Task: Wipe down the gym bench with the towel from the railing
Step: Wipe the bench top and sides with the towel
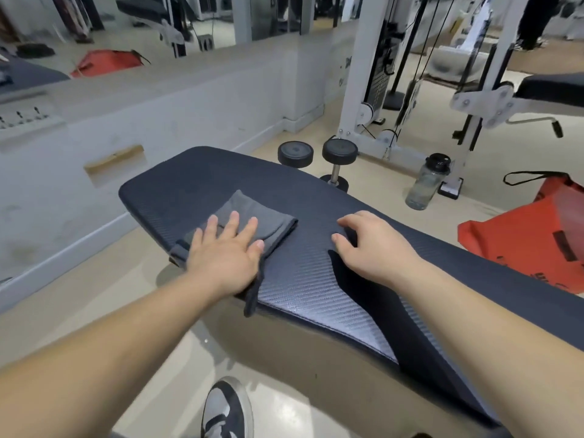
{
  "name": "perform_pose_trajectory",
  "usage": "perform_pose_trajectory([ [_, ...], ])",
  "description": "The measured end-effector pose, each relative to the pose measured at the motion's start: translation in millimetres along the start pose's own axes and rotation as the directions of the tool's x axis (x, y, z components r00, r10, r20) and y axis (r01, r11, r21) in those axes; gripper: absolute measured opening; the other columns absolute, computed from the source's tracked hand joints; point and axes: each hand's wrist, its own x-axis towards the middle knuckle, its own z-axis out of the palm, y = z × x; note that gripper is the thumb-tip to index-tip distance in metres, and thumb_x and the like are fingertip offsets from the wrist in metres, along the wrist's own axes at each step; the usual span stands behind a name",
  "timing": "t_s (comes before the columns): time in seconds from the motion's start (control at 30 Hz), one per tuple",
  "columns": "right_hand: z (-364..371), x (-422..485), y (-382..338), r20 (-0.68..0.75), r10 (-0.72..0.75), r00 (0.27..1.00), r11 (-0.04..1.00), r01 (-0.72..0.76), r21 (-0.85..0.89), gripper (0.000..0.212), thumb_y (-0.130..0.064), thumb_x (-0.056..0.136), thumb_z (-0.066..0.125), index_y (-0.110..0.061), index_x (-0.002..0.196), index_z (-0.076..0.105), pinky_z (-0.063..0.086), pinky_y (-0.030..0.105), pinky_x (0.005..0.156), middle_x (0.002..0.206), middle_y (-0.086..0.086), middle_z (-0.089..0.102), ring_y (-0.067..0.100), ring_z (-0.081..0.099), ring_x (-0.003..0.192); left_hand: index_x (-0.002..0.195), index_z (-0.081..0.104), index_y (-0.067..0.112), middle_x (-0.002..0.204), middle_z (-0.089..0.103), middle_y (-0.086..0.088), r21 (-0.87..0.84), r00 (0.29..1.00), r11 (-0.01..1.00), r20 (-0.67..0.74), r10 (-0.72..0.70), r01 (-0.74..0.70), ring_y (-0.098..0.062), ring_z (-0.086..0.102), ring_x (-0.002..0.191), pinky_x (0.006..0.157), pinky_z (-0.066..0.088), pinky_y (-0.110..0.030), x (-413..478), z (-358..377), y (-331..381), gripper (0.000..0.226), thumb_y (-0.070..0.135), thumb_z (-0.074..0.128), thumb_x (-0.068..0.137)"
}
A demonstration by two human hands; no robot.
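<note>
A dark padded gym bench [196,175] with a woven texture runs from the upper left to the lower right. A folded grey towel [268,221] lies on its left end, one corner hanging over the near edge. My left hand [226,251] presses flat on the towel with fingers spread and straight. My right hand [376,245] rests on the bench pad to the right of the towel, fingers bent with the tips touching the pad, holding nothing.
Two black dumbbells [339,151] and a clear water bottle [426,181] stand on the floor behind the bench. A red bag [521,235] lies at the right. A white cable machine [373,74] is behind, a mirrored wall [158,115] at left. My shoe [226,409] is below the bench.
</note>
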Motion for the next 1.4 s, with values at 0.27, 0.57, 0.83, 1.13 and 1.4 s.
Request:
perform_pose_trajectory([
  [0.27, -9.1, 17.7, 50.4, -0.159, 0.165, 0.973, 0.984, -0.152, 0.088, 0.048, -0.04, 0.103, 0.045, -0.02, 0.146, 0.053, 0.045, 0.047, 0.109, 0.147, 0.003, 0.057, 0.024, 0.049, 0.138, 0.156, -0.004, 0.052, 0.168, -0.016, 0.013, 0.001, 0.855, 0.862, 0.13, 0.502, -0.507, -0.025, -0.021, 0.155, 0.126, -0.009, -0.048, 19.6, 2.5, 106.8, 0.06, 0.062, 0.018, 0.102],
  [0.57, -9.7, 22.5, 55.7, -0.15, 0.209, 0.966, 0.975, -0.194, 0.109, 0.034, -0.031, 0.1, 0.047, -0.014, 0.125, 0.063, 0.048, 0.051, 0.103, 0.129, 0.014, 0.064, 0.034, 0.057, 0.124, 0.157, 0.006, 0.051, 0.17, -0.007, 0.014, -0.04, 0.841, 0.847, 0.104, 0.531, -0.53, -0.021, -0.015, 0.156, 0.126, -0.009, -0.047, 80.0, -2.2, 158.3, 0.059, 0.062, 0.02, 0.101],
  [0.83, -1.0, 19.5, -1.3, -0.02, 0.029, 0.999, 0.999, -0.029, 0.04, 0.045, -0.043, 0.1, 0.05, -0.02, 0.138, 0.059, 0.046, 0.044, 0.107, 0.141, 0.001, 0.057, 0.024, 0.052, 0.133, 0.159, 0.008, 0.047, 0.171, 0.0, 0.008, -0.025, 0.984, 0.984, 0.004, 0.177, -0.177, -0.024, -0.003, 0.158, 0.127, 0.002, -0.047, 69.6, -14.7, 8.8, 0.062, 0.065, 0.015, 0.1],
  [1.13, 10.0, 18.4, -78.6, 0.029, -0.157, 0.987, 0.985, 0.154, 0.075, 0.044, -0.042, 0.101, 0.051, -0.021, 0.138, 0.061, 0.049, 0.045, 0.105, 0.142, 0.0, 0.056, 0.024, 0.05, 0.135, 0.159, 0.003, 0.046, 0.171, -0.005, 0.008, -0.025, 0.994, 0.994, -0.02, 0.108, -0.108, -0.027, -0.011, 0.157, 0.127, -0.003, -0.049, -54.0, 9.0, 3.0, 0.059, 0.058, 0.014, 0.103],
  [1.4, 7.6, 24.2, -96.4, 0.058, -0.223, 0.973, 0.967, 0.213, 0.143, 0.042, -0.038, 0.102, 0.05, -0.021, 0.139, 0.06, 0.048, 0.045, 0.106, 0.141, 0.001, 0.058, 0.025, 0.053, 0.132, 0.158, 0.002, 0.048, 0.171, -0.004, 0.01, -0.012, 0.977, 0.982, 0.101, 0.188, -0.188, -0.021, -0.009, 0.157, 0.128, 0.0, -0.045, -25.7, -11.6, -11.0, 0.057, 0.057, 0.02, 0.104],
])
